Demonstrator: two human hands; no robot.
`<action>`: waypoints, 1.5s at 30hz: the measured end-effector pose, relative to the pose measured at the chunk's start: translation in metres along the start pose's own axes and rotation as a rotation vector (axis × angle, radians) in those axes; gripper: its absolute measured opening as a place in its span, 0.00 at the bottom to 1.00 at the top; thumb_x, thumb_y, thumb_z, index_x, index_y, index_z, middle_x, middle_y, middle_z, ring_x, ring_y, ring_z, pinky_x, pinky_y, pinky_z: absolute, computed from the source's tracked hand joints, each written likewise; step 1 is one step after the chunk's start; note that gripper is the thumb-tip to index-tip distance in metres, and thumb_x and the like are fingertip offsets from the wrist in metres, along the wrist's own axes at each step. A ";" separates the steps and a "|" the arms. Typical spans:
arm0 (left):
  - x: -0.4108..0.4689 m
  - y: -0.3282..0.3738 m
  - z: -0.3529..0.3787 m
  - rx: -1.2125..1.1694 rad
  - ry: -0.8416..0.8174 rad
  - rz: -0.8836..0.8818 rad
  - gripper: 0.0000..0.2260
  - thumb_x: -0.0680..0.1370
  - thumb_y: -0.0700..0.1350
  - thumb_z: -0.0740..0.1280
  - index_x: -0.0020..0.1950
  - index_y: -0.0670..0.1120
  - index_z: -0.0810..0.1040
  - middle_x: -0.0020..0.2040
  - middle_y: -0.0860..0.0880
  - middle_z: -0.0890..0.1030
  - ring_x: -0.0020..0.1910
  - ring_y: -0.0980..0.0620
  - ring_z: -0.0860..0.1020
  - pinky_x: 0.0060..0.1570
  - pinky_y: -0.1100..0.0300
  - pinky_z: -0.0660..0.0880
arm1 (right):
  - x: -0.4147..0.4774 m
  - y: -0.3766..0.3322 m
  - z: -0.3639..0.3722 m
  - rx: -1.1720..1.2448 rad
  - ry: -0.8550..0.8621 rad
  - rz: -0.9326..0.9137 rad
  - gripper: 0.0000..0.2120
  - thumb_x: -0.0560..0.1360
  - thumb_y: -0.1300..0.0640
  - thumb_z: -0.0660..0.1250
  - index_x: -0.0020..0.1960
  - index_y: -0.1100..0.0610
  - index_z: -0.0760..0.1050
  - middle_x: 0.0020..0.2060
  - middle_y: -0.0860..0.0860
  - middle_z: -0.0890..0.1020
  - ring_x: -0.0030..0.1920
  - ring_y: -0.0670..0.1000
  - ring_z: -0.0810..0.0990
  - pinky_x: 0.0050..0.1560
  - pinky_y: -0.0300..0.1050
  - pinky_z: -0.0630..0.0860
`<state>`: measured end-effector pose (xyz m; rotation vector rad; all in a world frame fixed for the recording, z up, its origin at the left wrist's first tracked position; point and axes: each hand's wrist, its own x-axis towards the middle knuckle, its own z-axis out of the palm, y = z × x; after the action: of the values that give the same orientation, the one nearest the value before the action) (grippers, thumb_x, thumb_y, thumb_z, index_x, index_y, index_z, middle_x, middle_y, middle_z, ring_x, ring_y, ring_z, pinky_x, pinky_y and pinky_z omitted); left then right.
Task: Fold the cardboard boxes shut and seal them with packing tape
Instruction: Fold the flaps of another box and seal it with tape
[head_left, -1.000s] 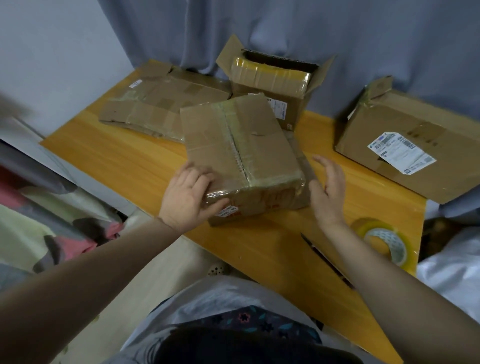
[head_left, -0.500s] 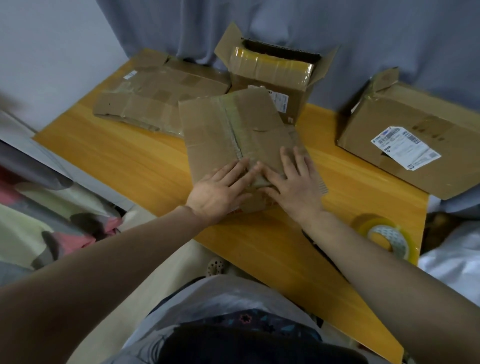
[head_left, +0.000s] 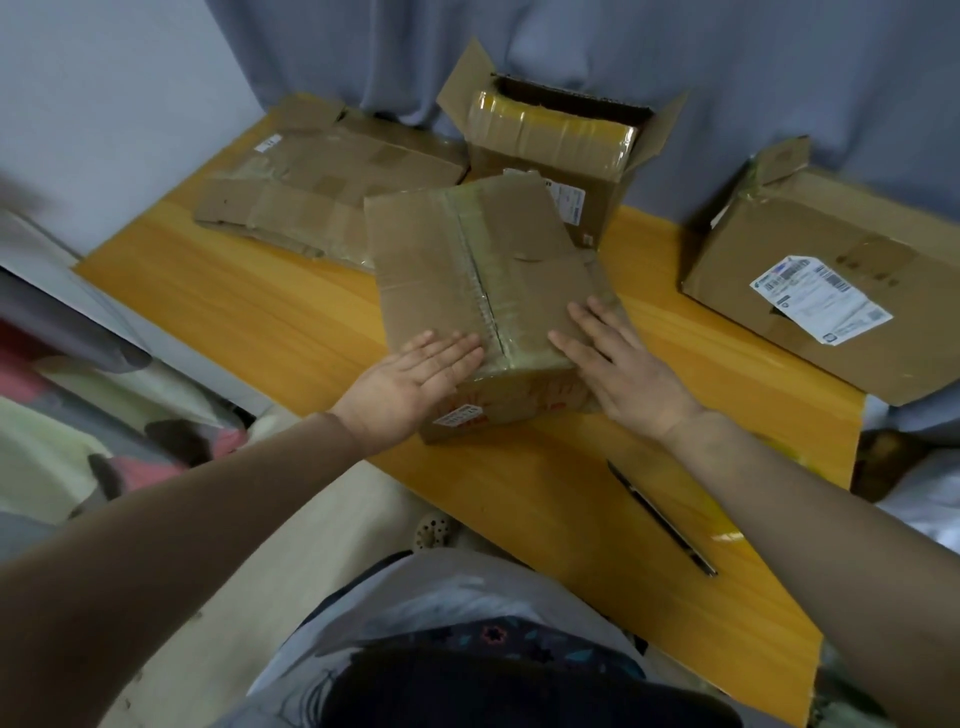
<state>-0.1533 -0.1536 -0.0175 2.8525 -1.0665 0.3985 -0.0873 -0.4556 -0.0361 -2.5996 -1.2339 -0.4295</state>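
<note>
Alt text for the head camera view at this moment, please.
Both hands, left hand and right hand, press flat on the closed flaps of a cardboard box on a wooden table. Behind it sit an open box, flattened cardboard and a labelled box.

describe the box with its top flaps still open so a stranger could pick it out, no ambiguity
Start at the orange wooden table and look to its far edge, against the grey curtain. The open box stands there, just behind the closed box under both hands. It alone has flaps standing up, showing glossy yellow-taped contents inside.
</note>
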 end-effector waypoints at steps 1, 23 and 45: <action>0.004 0.004 -0.003 -0.006 -0.015 -0.034 0.18 0.83 0.44 0.52 0.70 0.40 0.68 0.69 0.41 0.73 0.68 0.43 0.71 0.72 0.48 0.60 | 0.001 -0.004 -0.004 0.014 -0.008 0.045 0.23 0.77 0.56 0.59 0.72 0.53 0.62 0.70 0.61 0.68 0.73 0.62 0.60 0.68 0.66 0.63; 0.011 0.005 0.003 0.015 0.069 -0.085 0.20 0.83 0.51 0.52 0.71 0.41 0.67 0.70 0.44 0.71 0.70 0.46 0.68 0.72 0.42 0.55 | -0.009 -0.007 -0.002 0.178 -0.042 0.160 0.40 0.72 0.73 0.66 0.77 0.55 0.52 0.76 0.59 0.53 0.72 0.65 0.60 0.67 0.55 0.66; 0.011 0.021 0.005 0.117 0.015 -0.382 0.20 0.79 0.52 0.57 0.67 0.44 0.67 0.63 0.40 0.77 0.63 0.31 0.73 0.57 0.26 0.60 | 0.081 -0.072 -0.001 1.208 1.078 1.788 0.17 0.83 0.56 0.51 0.45 0.61 0.76 0.39 0.48 0.76 0.49 0.55 0.77 0.34 0.31 0.70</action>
<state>-0.1580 -0.1773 -0.0194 3.0535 -0.4877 0.4616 -0.0947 -0.3536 0.0000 -1.0841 0.9763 -0.3200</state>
